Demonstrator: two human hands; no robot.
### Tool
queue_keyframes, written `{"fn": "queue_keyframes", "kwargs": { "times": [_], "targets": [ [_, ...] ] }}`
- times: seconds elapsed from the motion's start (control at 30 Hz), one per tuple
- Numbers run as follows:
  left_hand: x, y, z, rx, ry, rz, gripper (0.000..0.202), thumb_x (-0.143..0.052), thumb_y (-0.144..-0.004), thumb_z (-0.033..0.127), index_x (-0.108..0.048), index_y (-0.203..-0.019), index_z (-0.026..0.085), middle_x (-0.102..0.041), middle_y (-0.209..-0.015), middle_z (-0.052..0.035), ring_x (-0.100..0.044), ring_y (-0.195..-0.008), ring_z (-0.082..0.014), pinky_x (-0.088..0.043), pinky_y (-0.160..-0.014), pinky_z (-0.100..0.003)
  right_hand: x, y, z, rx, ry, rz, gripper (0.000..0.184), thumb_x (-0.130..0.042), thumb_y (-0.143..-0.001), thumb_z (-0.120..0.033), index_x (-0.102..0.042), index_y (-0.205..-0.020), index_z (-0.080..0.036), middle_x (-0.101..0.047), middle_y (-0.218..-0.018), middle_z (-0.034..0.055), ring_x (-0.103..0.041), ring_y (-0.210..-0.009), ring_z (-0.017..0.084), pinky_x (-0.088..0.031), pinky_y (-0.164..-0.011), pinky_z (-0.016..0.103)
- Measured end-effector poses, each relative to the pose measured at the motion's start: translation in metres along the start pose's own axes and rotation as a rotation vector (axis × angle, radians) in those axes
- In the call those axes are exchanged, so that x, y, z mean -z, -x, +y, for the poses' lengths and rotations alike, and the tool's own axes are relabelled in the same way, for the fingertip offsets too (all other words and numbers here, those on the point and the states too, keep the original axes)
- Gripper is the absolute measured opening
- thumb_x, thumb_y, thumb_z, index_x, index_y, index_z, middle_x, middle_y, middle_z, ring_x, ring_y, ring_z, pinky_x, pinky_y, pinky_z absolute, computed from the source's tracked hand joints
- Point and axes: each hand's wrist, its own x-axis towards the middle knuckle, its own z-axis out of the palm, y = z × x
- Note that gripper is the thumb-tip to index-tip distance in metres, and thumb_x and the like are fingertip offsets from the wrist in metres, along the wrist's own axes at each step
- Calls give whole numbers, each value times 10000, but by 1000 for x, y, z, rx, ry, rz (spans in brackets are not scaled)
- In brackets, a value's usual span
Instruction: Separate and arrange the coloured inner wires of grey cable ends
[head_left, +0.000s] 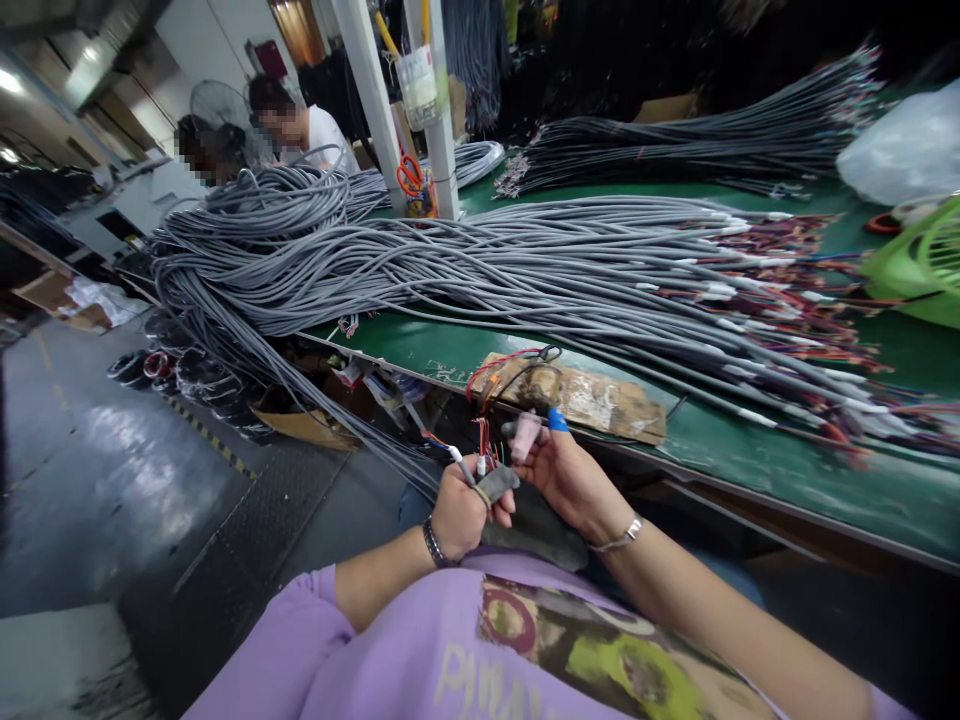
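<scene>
My left hand [463, 510] is closed round a grey cable [459, 460] just below the table edge, its thumb in a grey finger cot. Coloured wires [486, 445] fan out of the cable's stripped end. My right hand [562, 468] is pinched on those wire ends, with a pink cot and a blue cot on its fingertips. Both hands sit close together in front of a taped cardboard pad [600, 400] on the green table [750, 450].
A large pile of grey cables [450, 260] with coloured wire ends covers the table and hangs off its left edge. A second bundle [712, 135] lies behind. A green fan [926, 260] stands at right. White posts [375, 100] rise at the back; other people sit at far left.
</scene>
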Motion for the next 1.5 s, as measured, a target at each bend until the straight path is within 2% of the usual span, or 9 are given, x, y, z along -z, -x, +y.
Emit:
{"fn": "queue_keyframes", "kwargs": {
  "times": [0.13, 0.27, 0.4, 0.53, 0.73, 0.9, 1.13, 1.33, 1.5],
  "targets": [
    [2, 4, 0, 5, 15, -18, 414, -725, -714, 510, -580, -676, 124, -575, -486, 17, -500, -332, -68, -268, -327, -165, 0, 5, -6, -68, -7, -82, 436, -627, -770, -619, -695, -800, -189, -638, -669, 22, -547, -556, 116, -493, -525, 223],
    [6, 5, 2, 48, 44, -68, 429, -751, -676, 521, -599, -696, 120, -575, -487, 16, -492, -327, -74, -291, -320, -172, 1, 8, -8, -5, 60, -94, 306, -753, -713, -476, -667, -782, -191, -615, -674, -4, -544, -570, 104, -510, -549, 217],
    [8, 0, 8, 109, 88, -137, 477, -775, -608, 555, -606, -666, 113, -553, -450, 13, -459, -299, -77, -304, -301, -182, 3, 8, -7, 20, 97, -71, 280, -753, -710, -436, -654, -772, -182, -604, -680, -6, -534, -579, 102, -506, -558, 220],
    [8, -6, 12, 151, 126, -192, 475, -795, -568, 538, -624, -669, 106, -536, -425, 16, -435, -284, -77, -311, -287, -185, 5, 7, -4, 29, 125, -52, 311, -729, -718, -483, -644, -767, -188, -586, -651, -8, -523, -571, 110, -493, -558, 229],
    [8, -11, 13, 196, 146, -256, 464, -793, -570, 525, -647, -680, 98, -540, -430, 10, -432, -284, -71, -302, -292, -181, 9, 2, 4, 289, 271, 102, 450, -694, -689, -639, -634, -681, -192, -593, -628, 6, -484, -544, 109, -443, -522, 225],
    [7, -15, 11, 220, 130, -251, 447, -792, -581, 514, -629, -697, 114, -542, -444, 18, -426, -292, -69, -299, -299, -190, 3, -1, 0, 64, 104, -83, 445, -710, -681, -627, -685, -781, -194, -656, -707, 38, -579, -637, 160, -496, -592, 283],
    [5, -15, 9, 245, 92, -244, 474, -791, -562, 537, -618, -682, 112, -536, -438, 18, -431, -304, -69, -287, -303, -190, -4, -1, -2, 110, 55, -30, 418, -736, -684, -588, -694, -778, -183, -685, -747, 47, -594, -683, 170, -487, -640, 289],
    [11, -14, 0, 242, 96, -216, 480, -791, -567, 539, -620, -708, 113, -545, -449, 21, -427, -299, -71, -305, -315, -195, 4, -1, 0, 8, 12, -33, 427, -652, -749, -624, -685, -756, -198, -671, -691, 36, -588, -613, 148, -491, -579, 258],
    [17, -9, -8, 230, 34, -226, 496, -716, -677, 580, -655, -775, 98, -656, -597, -56, -608, -486, -126, -408, -461, -205, 24, -1, -1, -8, 95, -48, 432, -654, -745, -621, -695, -739, -190, -684, -710, 60, -609, -613, 154, -522, -605, 271]
  ]
}}
